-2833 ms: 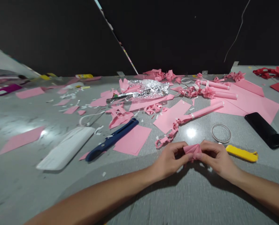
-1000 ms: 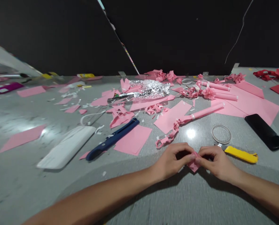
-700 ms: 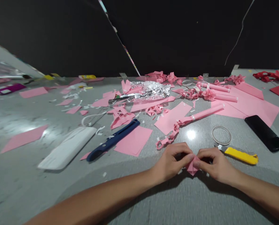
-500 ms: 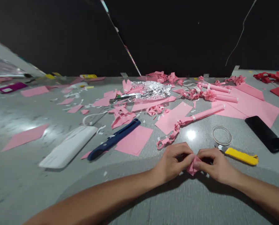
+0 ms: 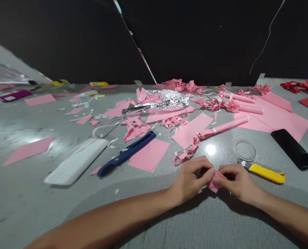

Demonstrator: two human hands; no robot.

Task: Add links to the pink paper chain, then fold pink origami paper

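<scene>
A small piece of folded pink paper [image 5: 214,186] is pinched between my two hands, low in the view and right of the middle. My left hand [image 5: 192,179] grips its left side between thumb and fingers. On the other side my right hand [image 5: 238,183] presses its thumb against the front of the fold. The fingertips behind the paper are hidden. Just right of my right hand lies a yellow box cutter [image 5: 266,173], blade toward the hand. A pink paper chain with a rolled paper stick [image 5: 223,127] lies beyond my hands.
A roll of tape [image 5: 245,150] and a black phone [image 5: 294,148] lie to the right. Leftward are navy-handled scissors [image 5: 126,154], a white glue gun [image 5: 76,162] and pink sheets [image 5: 148,155]. Crumpled foil [image 5: 166,98] and paper scraps spread before a black wall [image 5: 195,41].
The folded pink paper has turned slightly between my fingers, and my right thumb has shifted a little on it. Both hands stay in nearly the same place.
</scene>
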